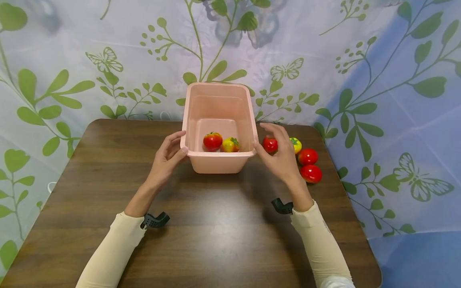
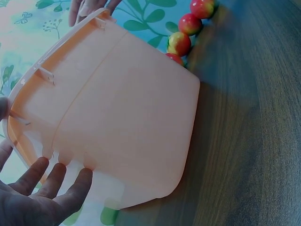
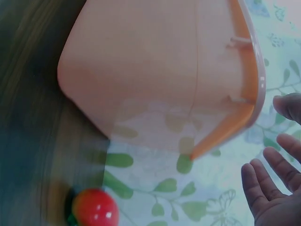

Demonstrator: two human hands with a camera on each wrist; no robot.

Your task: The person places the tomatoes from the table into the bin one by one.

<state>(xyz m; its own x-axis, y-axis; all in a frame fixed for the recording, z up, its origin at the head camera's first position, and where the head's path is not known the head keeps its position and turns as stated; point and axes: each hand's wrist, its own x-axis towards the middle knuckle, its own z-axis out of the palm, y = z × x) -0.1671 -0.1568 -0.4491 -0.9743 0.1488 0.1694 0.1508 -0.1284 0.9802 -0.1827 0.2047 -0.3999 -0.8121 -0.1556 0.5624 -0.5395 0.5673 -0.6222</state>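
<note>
A pink plastic bin (image 1: 221, 163) stands at the back of the table, its inside facing me. On its floor lie a red tomato (image 1: 213, 141) and a yellow-red tomato (image 1: 230, 145) with a green top. My left hand (image 1: 167, 160) grips the bin's near left corner, thumb at the rim and fingertips (image 2: 83, 176) against the outer wall. By the near right corner, my right hand (image 1: 281, 156) has its fingers spread. The right wrist view shows a gap between that hand (image 3: 277, 174) and the bin's rim (image 3: 261, 84).
To the right of the bin, partly behind my right hand, several tomatoes lie on the brown table (image 1: 223, 240): red ones (image 1: 311, 174) and a yellow one (image 1: 295, 145) with green. A leaf-patterned cloth (image 1: 137, 48) hangs close behind the table.
</note>
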